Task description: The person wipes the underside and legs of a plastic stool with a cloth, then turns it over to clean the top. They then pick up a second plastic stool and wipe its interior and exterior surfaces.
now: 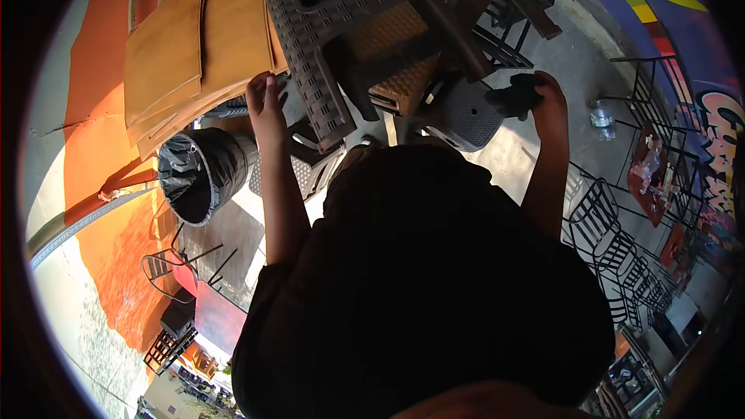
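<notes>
My right hand (549,99) is closed on a dark, bunched cloth (518,96), held above the grey plastic seat (466,115) of a chair. My left hand (268,109) is raised beside the edge of the brown sheets (225,39), its fingers partly spread, with nothing visible in it. Between my hands stands a dark brown woven-pattern plastic piece of furniture (312,70), its legs sticking out to the right. Neither hand visibly touches it.
A bin with a black liner (186,174) stands at the left, below the brown sheets. Stacked black metal chairs (605,225) and a red table (649,174) are at the right, near a clear water container (602,120). A pink table (217,314) is at lower left.
</notes>
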`<action>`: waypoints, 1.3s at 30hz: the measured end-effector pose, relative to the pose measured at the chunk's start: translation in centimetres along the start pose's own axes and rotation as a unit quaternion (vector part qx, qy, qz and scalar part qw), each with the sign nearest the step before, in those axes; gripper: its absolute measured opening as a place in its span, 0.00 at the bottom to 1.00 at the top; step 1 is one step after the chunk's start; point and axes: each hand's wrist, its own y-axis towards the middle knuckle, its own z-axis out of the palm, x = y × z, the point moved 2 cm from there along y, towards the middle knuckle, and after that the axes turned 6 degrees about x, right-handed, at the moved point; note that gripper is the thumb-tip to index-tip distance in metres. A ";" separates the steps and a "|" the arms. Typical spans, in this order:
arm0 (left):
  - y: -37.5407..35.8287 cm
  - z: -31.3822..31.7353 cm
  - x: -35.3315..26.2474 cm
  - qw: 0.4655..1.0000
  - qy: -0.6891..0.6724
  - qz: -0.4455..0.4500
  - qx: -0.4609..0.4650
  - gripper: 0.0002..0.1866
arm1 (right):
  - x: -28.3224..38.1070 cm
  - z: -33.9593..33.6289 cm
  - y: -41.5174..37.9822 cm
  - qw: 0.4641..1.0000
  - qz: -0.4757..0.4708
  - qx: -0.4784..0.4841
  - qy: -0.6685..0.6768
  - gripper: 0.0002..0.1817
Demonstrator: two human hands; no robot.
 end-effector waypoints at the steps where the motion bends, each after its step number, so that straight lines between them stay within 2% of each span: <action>1: 0.6 -1.6 3.4 0.995 0.048 -0.090 0.008 0.21 | 0.5 0.9 -0.7 1.000 0.005 -0.014 0.011 0.24; 2: 1.0 -3.4 7.0 0.971 0.131 -0.171 0.098 0.22 | 0.8 1.7 -1.2 0.999 0.010 -0.029 0.023 0.23; 3: 0.7 -4.4 11.1 0.953 0.131 -0.183 0.202 0.21 | 1.2 2.6 -1.7 0.998 0.013 -0.044 0.034 0.22; 4: -0.3 -4.6 14.1 0.942 0.090 -0.105 0.305 0.21 | 1.7 3.7 -2.3 0.998 0.012 -0.034 0.048 0.19; 7: -4.3 -2.6 14.2 0.843 0.146 -0.194 0.480 0.19 | 2.7 7.7 -4.3 0.999 0.005 -0.030 0.026 0.14; 9: -6.5 0.4 14.3 0.801 0.146 -0.181 0.552 0.19 | 2.7 11.0 -5.7 0.999 0.013 -0.049 -0.017 0.10; 11: -8.7 4.4 12.7 0.810 0.107 -0.157 0.555 0.20 | 1.5 12.0 -6.4 0.997 0.028 -0.041 -0.056 0.10; 13: -10.0 8.5 8.3 0.809 0.085 -0.164 0.558 0.22 | -0.1 12.9 -7.2 0.996 0.030 -0.020 -0.081 0.09; 15: -10.6 11.6 5.7 0.845 0.106 0.000 0.525 0.24 | -1.3 15.1 -8.0 0.994 0.029 -0.014 -0.107 0.08; 17: -10.8 13.8 3.5 0.858 0.120 0.176 0.468 0.25 | -1.9 17.3 -9.0 0.990 0.049 0.002 -0.136 0.08; 19: -10.4 15.7 4.8 0.874 0.126 0.173 0.436 0.22 | -3.3 17.5 -9.6 0.991 0.058 0.020 -0.115 0.07; 20: -10.4 16.4 5.2 0.882 0.129 0.173 0.419 0.21 | -3.9 17.0 -9.7 0.996 0.074 0.023 -0.049 0.08; 23: -10.2 17.1 4.5 0.871 0.127 0.237 0.412 0.15 | -4.4 15.0 -10.8 0.995 0.079 -0.009 0.055 0.10; 24: -9.9 17.5 4.2 0.865 0.087 0.251 0.425 0.12 | -3.6 14.7 -11.3 0.994 0.076 -0.017 0.070 0.11; 27: -10.9 17.0 4.0 0.913 0.033 0.020 0.407 0.09 | -5.3 10.2 -12.5 0.996 0.078 -0.040 0.033 0.10; 31: -11.9 17.9 5.0 0.935 -0.019 0.006 0.355 0.13 | -7.6 7.0 -14.0 0.990 0.139 0.014 -0.005 0.15; 33: -13.4 19.1 3.7 0.929 0.055 0.070 0.360 0.12 | -8.2 6.9 -14.6 0.986 0.164 0.031 -0.005 0.19; 35: -15.1 20.6 1.6 0.903 0.133 0.151 0.379 0.11 | -9.6 6.8 -14.3 0.990 0.117 0.068 -0.036 0.18; 36: -16.4 21.7 0.4 0.880 0.173 0.197 0.395 0.10 | -10.7 6.1 -13.3 0.986 0.104 0.124 -0.047 0.18; 38: -19.0 24.1 -0.9 0.830 0.225 0.285 0.423 0.08 | -11.8 6.3 -12.6 0.989 0.065 0.124 0.052 0.18; 39: -20.2 25.2 -1.2 0.806 0.255 0.291 0.447 0.09 | -12.7 6.2 -12.5 0.986 0.050 0.122 0.104 0.18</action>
